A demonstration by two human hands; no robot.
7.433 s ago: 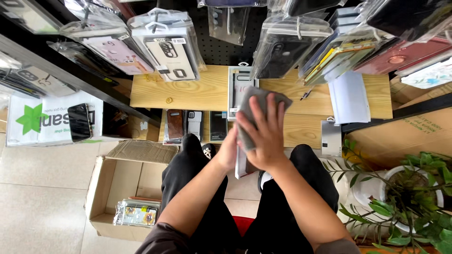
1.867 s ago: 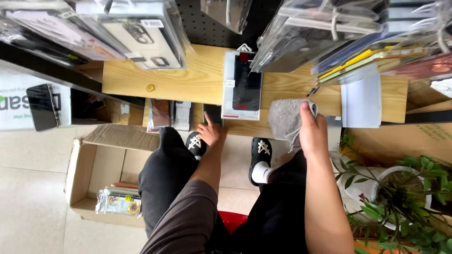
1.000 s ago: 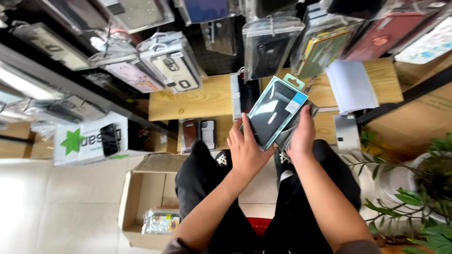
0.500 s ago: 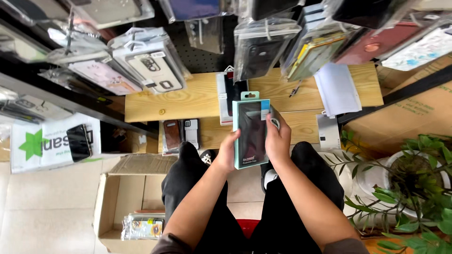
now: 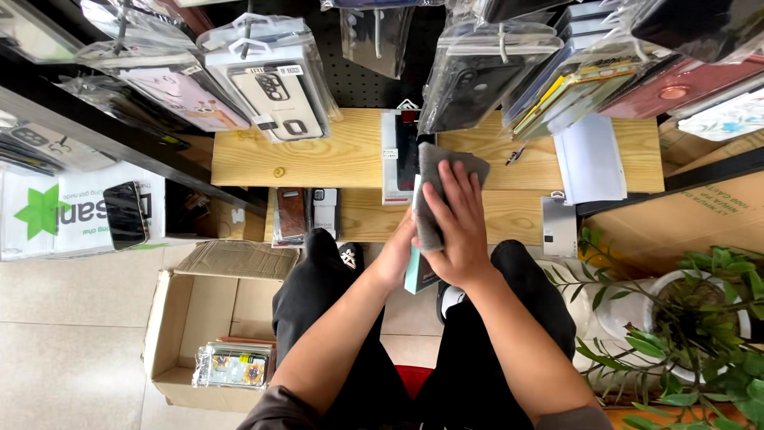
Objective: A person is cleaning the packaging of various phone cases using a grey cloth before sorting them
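Half a second back the teal packaged phone case [image 5: 415, 275] stood face-up between both hands, its dark front in full view. Now the right hand [image 5: 458, 227] lies flat over that front, fingers spread, pressing a grey cloth [image 5: 434, 191] against it; only the teal lower edge shows. The left hand [image 5: 395, 256] cups the package from its left side, grip closed round the edge. The package is held above the person's lap, just in front of the near edge of the wooden counter [image 5: 318, 155].

Containers: an open cardboard box [image 5: 187, 318] sits on the floor to the left of the knees, holding a stack of clear-wrapped cases [image 5: 235, 365] in its near corner. A white pot [image 5: 637, 310] at the right holds a green plant [image 5: 700, 318]. Clear hanging bags [image 5: 267, 76] over the counter's far edge each hold a phone case.
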